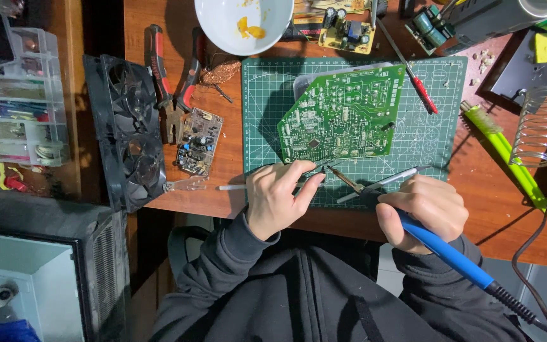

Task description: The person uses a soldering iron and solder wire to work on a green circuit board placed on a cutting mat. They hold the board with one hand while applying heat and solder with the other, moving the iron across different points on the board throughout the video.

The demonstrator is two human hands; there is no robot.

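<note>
A green circuit board (342,115) lies tilted on a green cutting mat (441,139). My left hand (278,196) pinches a thin dark tool (316,172) just below the board's near edge. My right hand (424,209) grips a blue-handled soldering iron (451,256); its metal tip (343,178) points left toward the left hand's tool. A slim silver tool (384,183) also sticks out from under my right hand.
Black twin fan unit (128,130), red-handled pliers (172,82) and a small circuit board (199,140) lie left. A white bowl (243,25), red screwdriver (416,79), coiled iron stand (535,126), green brush (504,152) and parts organiser (20,101) surround the mat.
</note>
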